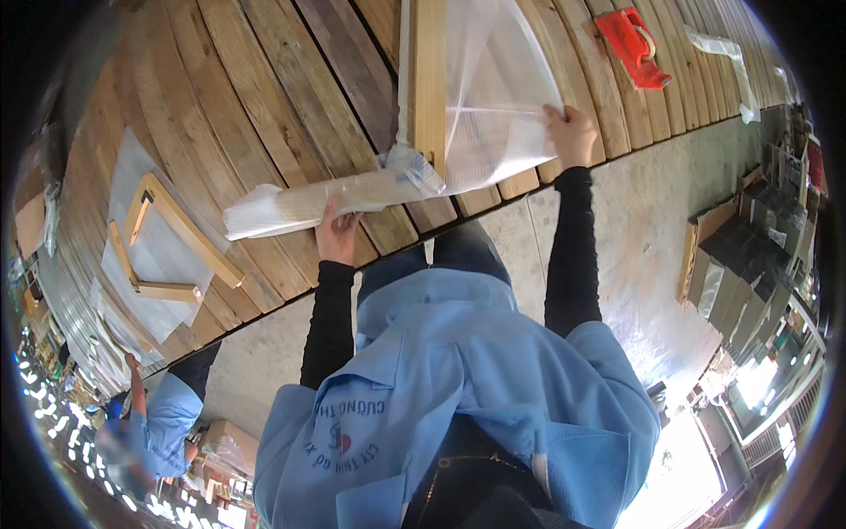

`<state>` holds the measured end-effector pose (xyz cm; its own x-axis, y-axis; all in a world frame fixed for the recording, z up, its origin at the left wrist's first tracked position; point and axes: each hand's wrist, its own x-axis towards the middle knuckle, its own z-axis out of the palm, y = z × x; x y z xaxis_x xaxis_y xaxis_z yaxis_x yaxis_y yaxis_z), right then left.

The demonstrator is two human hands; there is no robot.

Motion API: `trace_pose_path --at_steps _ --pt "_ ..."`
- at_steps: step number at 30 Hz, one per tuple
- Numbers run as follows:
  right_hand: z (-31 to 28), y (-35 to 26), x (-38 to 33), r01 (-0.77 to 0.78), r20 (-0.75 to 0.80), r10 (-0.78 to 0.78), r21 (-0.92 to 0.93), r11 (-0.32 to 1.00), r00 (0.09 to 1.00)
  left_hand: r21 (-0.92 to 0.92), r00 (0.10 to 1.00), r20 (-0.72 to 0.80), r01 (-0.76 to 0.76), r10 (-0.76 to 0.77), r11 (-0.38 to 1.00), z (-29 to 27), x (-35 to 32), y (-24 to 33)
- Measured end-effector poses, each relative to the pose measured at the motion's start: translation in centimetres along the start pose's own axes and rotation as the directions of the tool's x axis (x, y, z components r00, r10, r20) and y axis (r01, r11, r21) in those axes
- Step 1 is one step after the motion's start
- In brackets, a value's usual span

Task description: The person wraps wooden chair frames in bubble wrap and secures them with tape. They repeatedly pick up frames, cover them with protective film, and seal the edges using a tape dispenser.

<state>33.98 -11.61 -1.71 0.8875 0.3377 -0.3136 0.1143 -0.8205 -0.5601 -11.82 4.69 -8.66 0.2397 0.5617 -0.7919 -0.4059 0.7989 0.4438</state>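
A wooden frame piece lies on the slatted wooden table, its bare bar [430, 84] pointing away from me. Its other bar [304, 201] runs to the left, wrapped in thin white foam sheet. My left hand [337, 234] grips this wrapped bar from the near side, fingers beneath and thumb on its edge. On the right, my right hand [571, 135] pinches the edge of a translucent white foam sheet [498, 97] and holds it stretched out from the bare bar. The sheet is bunched around the corner where the bars meet.
A red tape dispenser [630, 48] lies at the far right of the table [291, 97]. Another wooden frame [185, 231] sits on a foam sheet to the left. A co-worker [167, 423] stands at the lower left. Cardboard boxes [745, 251] are stacked at right.
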Motion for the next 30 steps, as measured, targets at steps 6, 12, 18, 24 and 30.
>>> trace_pose_path --at_steps 6,12,18,24,30 --pt "-2.4 -3.2 -4.7 0.274 -0.150 -0.301 -0.177 0.945 0.942 -0.031 0.996 -0.022 -0.086 0.085 0.996 0.9 -0.8 -1.0" --pt "-3.8 -2.9 -6.6 0.330 0.064 -0.329 -0.008 0.944 0.942 -0.043 0.992 -0.028 -0.125 0.124 0.991 1.8 0.6 -0.6" --pt "-3.9 -14.0 -10.7 0.239 0.111 -0.313 0.427 0.872 0.943 0.365 0.995 -0.078 0.090 -0.066 0.927 0.9 -0.4 2.1" --pt "16.2 -24.3 -14.9 0.684 -0.073 -0.698 0.299 0.666 0.712 0.992 0.831 0.087 -0.122 -0.549 -0.028 8.7 -8.2 16.3" --pt "30.2 -20.7 -13.4 0.198 0.273 -0.367 0.495 0.846 0.889 0.675 0.707 0.705 -0.645 -0.057 0.358 22.3 -2.6 11.9"
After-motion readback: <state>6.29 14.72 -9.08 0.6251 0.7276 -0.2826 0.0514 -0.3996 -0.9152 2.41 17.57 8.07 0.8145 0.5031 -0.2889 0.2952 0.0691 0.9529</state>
